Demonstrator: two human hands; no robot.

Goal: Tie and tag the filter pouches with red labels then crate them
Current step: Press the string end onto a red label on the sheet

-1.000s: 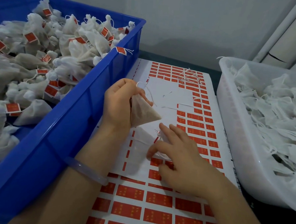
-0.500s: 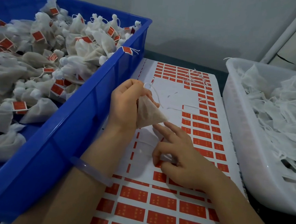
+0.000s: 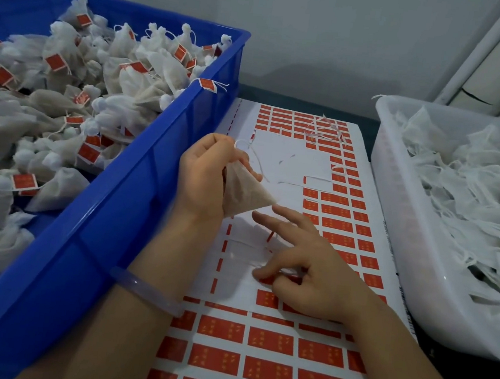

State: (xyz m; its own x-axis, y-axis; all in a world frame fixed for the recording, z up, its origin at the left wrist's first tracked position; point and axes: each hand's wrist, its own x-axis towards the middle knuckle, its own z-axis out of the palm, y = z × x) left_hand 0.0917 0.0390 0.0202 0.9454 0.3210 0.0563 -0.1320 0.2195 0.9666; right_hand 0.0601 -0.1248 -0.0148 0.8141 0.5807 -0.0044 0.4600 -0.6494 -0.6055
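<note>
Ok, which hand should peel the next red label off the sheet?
Right. The right hand rests on the label sheet, fingertips at a red label; the left hand grips the pouch.

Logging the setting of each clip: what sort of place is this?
Probably a small hand-packing workstation: a blue crate heaped with tied, red-tagged pouches, a partly used sheet of red labels, and a white bin of untagged pouches. The left hand holds one pouch over the sheet.
</note>
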